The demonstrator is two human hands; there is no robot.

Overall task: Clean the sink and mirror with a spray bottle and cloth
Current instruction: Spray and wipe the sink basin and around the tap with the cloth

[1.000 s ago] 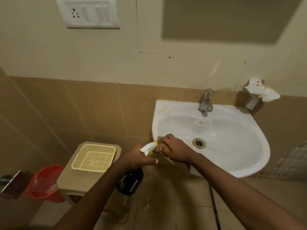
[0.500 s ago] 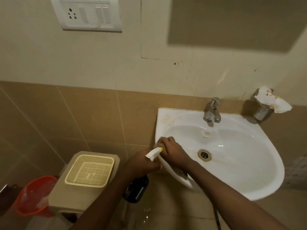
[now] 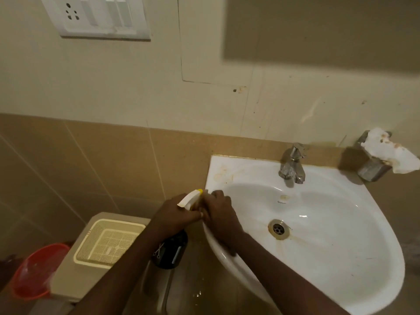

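Note:
A white corner sink (image 3: 341,258) with brown stains hangs on the tiled wall at the right. My left hand (image 3: 175,214) grips a dark spray bottle (image 3: 170,251) with a white and yellow head (image 3: 192,197), held just left of the sink's front-left rim. My right hand (image 3: 220,214) is closed at the nozzle, over the rim. A stained white cloth (image 3: 388,151) lies on a metal holder at the right. The mirror's lower edge (image 3: 318,30) shows at the top.
A chrome tap (image 3: 292,165) stands at the back of the basin, and the drain (image 3: 279,228) sits in its middle. A beige bin with a cream basket (image 3: 109,242) and a red bucket (image 3: 34,271) stand on the floor at the left. A switchboard (image 3: 97,15) is on the wall.
My view has shifted so the sink sits lower and further right. Both hands stay together at the spray bottle's nozzle by the sink's left rim.

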